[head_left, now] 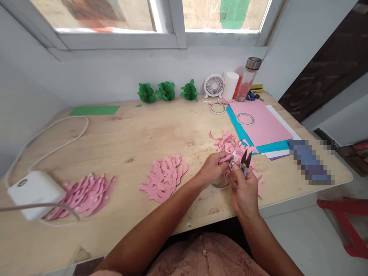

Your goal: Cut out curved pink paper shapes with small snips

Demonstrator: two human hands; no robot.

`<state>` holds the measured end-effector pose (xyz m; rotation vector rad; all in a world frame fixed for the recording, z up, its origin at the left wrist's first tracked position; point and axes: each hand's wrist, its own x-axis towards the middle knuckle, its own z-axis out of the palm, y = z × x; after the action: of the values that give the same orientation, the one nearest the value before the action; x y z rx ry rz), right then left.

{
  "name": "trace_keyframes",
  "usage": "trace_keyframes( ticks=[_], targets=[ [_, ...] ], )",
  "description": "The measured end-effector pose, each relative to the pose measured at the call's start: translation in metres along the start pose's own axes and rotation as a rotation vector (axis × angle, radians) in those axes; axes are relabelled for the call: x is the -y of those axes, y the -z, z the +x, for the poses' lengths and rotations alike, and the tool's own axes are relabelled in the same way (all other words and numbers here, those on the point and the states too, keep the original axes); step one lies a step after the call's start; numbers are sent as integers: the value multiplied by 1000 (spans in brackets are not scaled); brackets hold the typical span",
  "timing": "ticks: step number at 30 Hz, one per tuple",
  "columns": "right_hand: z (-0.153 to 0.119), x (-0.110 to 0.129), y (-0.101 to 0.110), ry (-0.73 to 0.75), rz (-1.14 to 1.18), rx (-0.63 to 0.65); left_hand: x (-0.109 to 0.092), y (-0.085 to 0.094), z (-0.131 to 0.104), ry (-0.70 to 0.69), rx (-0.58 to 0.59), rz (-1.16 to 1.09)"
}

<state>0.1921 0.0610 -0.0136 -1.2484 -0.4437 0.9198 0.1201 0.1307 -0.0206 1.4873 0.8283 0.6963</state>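
Note:
My left hand [213, 168] pinches a small pink paper piece [226, 158] near the table's front edge. Close beside it, my right hand [244, 186] has its fingers round a pair of scissors [245, 159] whose dark blades point up and away from me. The fingertips of both hands nearly meet at a small white bit. Pink paper scraps [230, 142] lie in a heap behind and around the hands. To the left is a pile of pink looped paper cutouts [165, 178]. A round clear object under the hands is partly hidden.
Pink paper [266, 124] lies over blue sheets at the right, with a tape roll [245, 119] on top. Green paper shapes [166, 91], a fan [214, 86] and a bottle [249, 79] stand at the back. A white box [36, 194] with a cable is at left.

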Motion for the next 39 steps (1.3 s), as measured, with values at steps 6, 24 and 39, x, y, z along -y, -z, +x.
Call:
trace_keyframes(
  ticks=[6,24,39],
  targets=[
    [0,-6,-2,-9,9,10,7,-2,4,-14,36,206],
    [-2,-17,-1,60,-192,-16,-16,17,9,-59,-101,933],
    [-3,-23,0,84,-222,-34,-11,16,11,-41,-175,857]
  ],
)
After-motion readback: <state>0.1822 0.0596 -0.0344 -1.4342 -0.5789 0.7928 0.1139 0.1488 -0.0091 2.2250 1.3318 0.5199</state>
